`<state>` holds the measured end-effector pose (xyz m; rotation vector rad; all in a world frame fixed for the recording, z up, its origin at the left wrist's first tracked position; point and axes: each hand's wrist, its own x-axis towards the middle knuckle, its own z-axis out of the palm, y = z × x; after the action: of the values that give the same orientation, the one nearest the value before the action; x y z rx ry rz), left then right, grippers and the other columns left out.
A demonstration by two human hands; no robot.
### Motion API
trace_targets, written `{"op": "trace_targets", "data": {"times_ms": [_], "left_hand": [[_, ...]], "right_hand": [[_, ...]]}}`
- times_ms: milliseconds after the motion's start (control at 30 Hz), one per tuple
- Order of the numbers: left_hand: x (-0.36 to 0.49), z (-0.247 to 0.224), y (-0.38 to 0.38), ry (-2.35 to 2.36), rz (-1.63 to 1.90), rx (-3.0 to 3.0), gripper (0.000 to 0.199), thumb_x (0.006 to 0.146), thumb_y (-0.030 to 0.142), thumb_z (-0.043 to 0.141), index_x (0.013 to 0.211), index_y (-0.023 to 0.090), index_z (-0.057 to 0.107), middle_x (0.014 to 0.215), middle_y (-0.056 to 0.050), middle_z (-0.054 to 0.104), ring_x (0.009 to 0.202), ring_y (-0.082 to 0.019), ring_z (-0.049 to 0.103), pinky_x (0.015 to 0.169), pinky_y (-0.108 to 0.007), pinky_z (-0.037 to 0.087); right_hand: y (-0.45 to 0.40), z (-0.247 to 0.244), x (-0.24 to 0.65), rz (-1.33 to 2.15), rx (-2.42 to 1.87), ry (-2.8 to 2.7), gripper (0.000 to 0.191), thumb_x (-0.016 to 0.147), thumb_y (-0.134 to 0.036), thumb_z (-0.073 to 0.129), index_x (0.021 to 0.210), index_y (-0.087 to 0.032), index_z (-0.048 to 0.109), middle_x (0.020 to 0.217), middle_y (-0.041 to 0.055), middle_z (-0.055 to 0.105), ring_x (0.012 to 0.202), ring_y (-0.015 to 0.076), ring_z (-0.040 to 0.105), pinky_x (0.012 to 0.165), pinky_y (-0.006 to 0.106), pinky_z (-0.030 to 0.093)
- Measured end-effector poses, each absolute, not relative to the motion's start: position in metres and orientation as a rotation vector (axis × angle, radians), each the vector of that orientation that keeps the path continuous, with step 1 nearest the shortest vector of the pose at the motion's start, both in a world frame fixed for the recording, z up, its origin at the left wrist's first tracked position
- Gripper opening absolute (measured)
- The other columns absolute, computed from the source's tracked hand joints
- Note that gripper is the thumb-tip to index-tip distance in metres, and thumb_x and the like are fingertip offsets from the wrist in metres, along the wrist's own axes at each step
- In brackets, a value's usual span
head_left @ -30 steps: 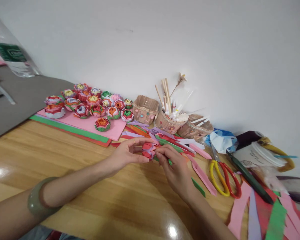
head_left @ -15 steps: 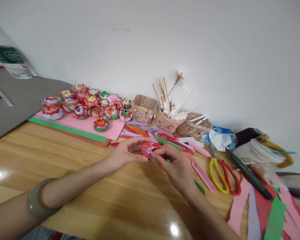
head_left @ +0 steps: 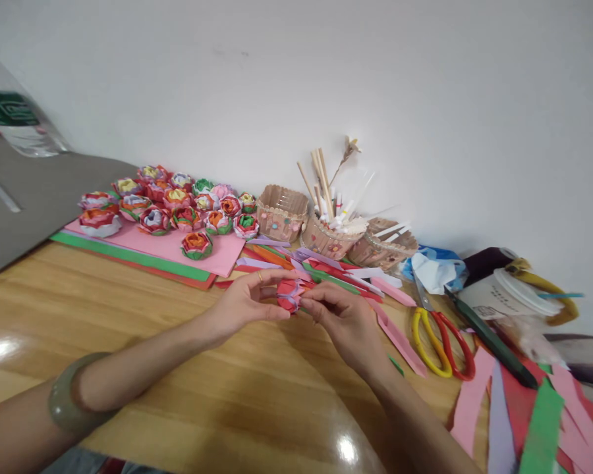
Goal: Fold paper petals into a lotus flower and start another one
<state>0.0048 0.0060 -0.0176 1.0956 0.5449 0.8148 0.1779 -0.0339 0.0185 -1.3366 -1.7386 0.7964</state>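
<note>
Between my two hands, just above the wooden table (head_left: 168, 355), is a small red, pink and purple paper flower (head_left: 289, 295). My left hand (head_left: 244, 299), ring on one finger, grips its left side with thumb and fingers. Thumb and fingertips of my right hand (head_left: 343, 322) pinch its right edge. Behind the hands lie loose folded paper strips (head_left: 326, 270) in red, purple, green and pink. To the left, several finished paper flowers (head_left: 176, 197) sit on a pink paper sheet (head_left: 227, 253) stacked over green and red ones.
Three decorated baskets (head_left: 282, 214) stand along the wall, one holding sticks and pens. At the right lie scissors (head_left: 445, 342) with yellow and red handles, a dark green cutter (head_left: 494, 342), a white lidded cup (head_left: 499, 296) and paper strips (head_left: 543, 421). A plastic bottle (head_left: 17, 118) is far left.
The paper flower is turned slightly between my fingers, showing more of its red and purple side. Both hands stay in nearly the same place, and the view has shifted a little.
</note>
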Motion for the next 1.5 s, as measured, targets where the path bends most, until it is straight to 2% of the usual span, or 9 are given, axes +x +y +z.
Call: {"op": "trace_targets", "data": {"times_ms": [267,367,500,700,833,1033,1200,1367,1500], "left_hand": [[0.006,-0.018,0.005,0.577,0.821,1.046,0.048,0.055,0.008,0.076,0.099,0.021,0.064,0.121,-0.008,0.057,0.100,-0.021,0.057,0.079,-0.031,0.048],[0.006,-0.017,0.004,0.561,0.845,1.031,0.047,0.057,0.008,0.075,0.100,0.022,0.063,0.118,-0.007,0.059,0.103,-0.021,0.056,0.081,-0.031,0.046],[0.006,-0.011,0.002,0.564,0.891,0.898,0.049,0.058,0.008,0.075,0.103,0.023,0.060,0.112,-0.005,0.062,0.096,-0.018,0.058,0.082,-0.030,0.044],[0.005,-0.005,0.000,0.564,0.887,0.769,0.053,0.056,0.005,0.074,0.104,0.023,0.061,0.112,-0.004,0.059,0.103,-0.020,0.054,0.080,-0.027,0.044],[0.004,-0.005,0.000,0.558,0.875,0.724,0.049,0.056,0.003,0.071,0.100,0.022,0.063,0.102,-0.002,0.063,0.095,-0.016,0.056,0.077,-0.025,0.045],[0.001,-0.008,0.000,0.446,0.848,0.721,0.052,0.061,0.002,0.068,0.108,0.022,0.059,0.102,-0.003,0.065,0.093,-0.016,0.059,0.081,-0.026,0.047],[0.003,-0.009,0.000,0.430,0.829,0.780,0.056,0.063,0.002,0.068,0.111,0.027,0.056,0.103,-0.003,0.063,0.081,-0.014,0.061,0.067,-0.024,0.052],[0.006,-0.007,-0.001,0.497,0.858,0.854,0.069,0.055,0.000,0.073,0.114,0.030,0.054,0.123,-0.003,0.051,0.081,-0.014,0.059,0.058,-0.021,0.053],[0.005,-0.007,-0.002,0.491,0.807,0.884,0.058,0.059,0.003,0.072,0.109,0.028,0.058,0.122,-0.004,0.053,0.069,-0.009,0.057,0.053,-0.019,0.051]], "right_hand": [[-0.036,0.012,0.170,0.805,-1.395,-1.628,0.014,0.072,-0.022,0.065,0.060,-0.017,0.061,0.057,-0.0008,0.060,0.051,0.0106,0.051,0.047,0.021,0.039],[-0.037,0.011,0.171,0.785,-1.357,-1.597,0.014,0.078,-0.025,0.060,0.067,-0.017,0.064,0.060,-0.0004,0.060,0.053,0.0114,0.052,0.049,0.022,0.041],[-0.039,0.013,0.173,0.547,-1.294,-1.541,0.015,0.086,-0.024,0.050,0.083,-0.020,0.064,0.073,0.0012,0.061,0.062,0.0123,0.055,0.056,0.024,0.044],[-0.047,0.014,0.171,0.179,-1.174,-1.807,0.018,0.083,-0.011,0.050,0.090,-0.019,0.064,0.079,0.0049,0.062,0.068,0.0137,0.058,0.057,0.025,0.048],[-0.051,0.011,0.170,0.054,-1.044,-2.007,0.029,0.081,-0.006,0.051,0.105,-0.018,0.062,0.083,0.0075,0.064,0.074,0.0152,0.060,0.063,0.026,0.050],[-0.050,0.017,0.171,0.095,-1.098,-1.779,0.024,0.081,-0.006,0.050,0.093,-0.020,0.064,0.078,0.0047,0.062,0.065,0.0134,0.058,0.053,0.024,0.046],[-0.049,0.019,0.171,0.210,-1.082,-1.754,0.020,0.079,-0.006,0.053,0.091,-0.019,0.063,0.075,0.0026,0.060,0.060,0.0111,0.052,0.050,0.023,0.043],[-0.045,0.014,0.170,0.213,-1.084,-1.805,0.024,0.079,-0.006,0.055,0.098,-0.020,0.061,0.078,0.0028,0.060,0.060,0.0110,0.053,0.050,0.023,0.043],[-0.043,0.012,0.170,0.191,-1.048,-1.824,0.021,0.078,-0.004,0.056,0.089,-0.020,0.064,0.079,0.0037,0.063,0.064,0.0120,0.057,0.051,0.022,0.044]]}}
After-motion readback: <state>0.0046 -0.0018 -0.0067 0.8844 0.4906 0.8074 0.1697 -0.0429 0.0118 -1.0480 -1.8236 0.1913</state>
